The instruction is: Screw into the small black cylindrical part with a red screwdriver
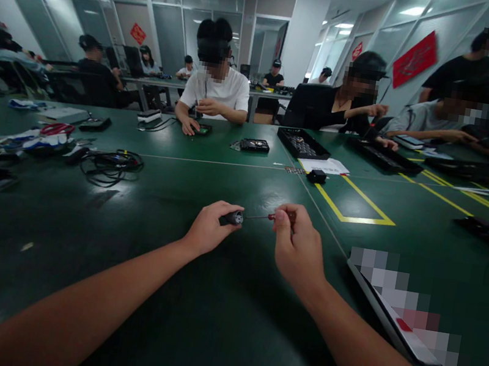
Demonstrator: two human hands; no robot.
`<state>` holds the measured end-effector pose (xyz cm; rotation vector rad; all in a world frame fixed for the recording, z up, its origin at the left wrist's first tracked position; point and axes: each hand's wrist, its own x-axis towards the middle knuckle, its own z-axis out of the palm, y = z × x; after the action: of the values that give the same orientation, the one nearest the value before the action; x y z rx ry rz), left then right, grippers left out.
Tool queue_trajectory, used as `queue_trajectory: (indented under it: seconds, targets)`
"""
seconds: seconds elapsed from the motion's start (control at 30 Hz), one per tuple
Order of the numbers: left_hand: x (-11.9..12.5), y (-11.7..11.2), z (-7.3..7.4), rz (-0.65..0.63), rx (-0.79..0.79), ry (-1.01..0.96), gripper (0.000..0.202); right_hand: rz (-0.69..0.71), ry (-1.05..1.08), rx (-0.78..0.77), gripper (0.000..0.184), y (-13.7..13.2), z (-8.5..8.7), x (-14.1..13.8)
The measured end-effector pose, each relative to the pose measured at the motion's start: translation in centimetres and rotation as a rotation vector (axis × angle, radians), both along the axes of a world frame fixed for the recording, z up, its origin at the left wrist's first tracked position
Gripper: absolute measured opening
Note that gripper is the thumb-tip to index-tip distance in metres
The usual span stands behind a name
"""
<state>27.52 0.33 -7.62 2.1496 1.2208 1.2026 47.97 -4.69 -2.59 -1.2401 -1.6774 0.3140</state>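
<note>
Sideways between the grips: the left hand point(208, 228) is closed around a dark screwdriver handle point(234, 217), and its thin shaft point(257, 216) runs level rightward into the right hand point(298, 248), whose fingertips pinch it, above the green table point(203, 325).

our left hand point(210, 226) grips dark screwdriver handle point(234, 217) | our right hand point(297, 244) pinches its thin shaft point(256, 216) at the red-tipped end | both above green table point(207, 301)
</note>
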Motion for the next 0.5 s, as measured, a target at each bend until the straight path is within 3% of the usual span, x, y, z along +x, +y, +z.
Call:
queue_trajectory:
  seconds: [0.27, 0.5]
  targets:
    - [0.02, -0.05, 0.06, -0.021, 0.003, -0.004, 0.038, 0.052, -0.045, -0.012, 0.019, -0.14, -0.23, -0.19]
    - [0.04, -0.08, 0.1, -0.014, -0.01, -0.009, 0.037, 0.015, -0.073, -0.063, 0.02, 0.12, -0.12, -0.14]
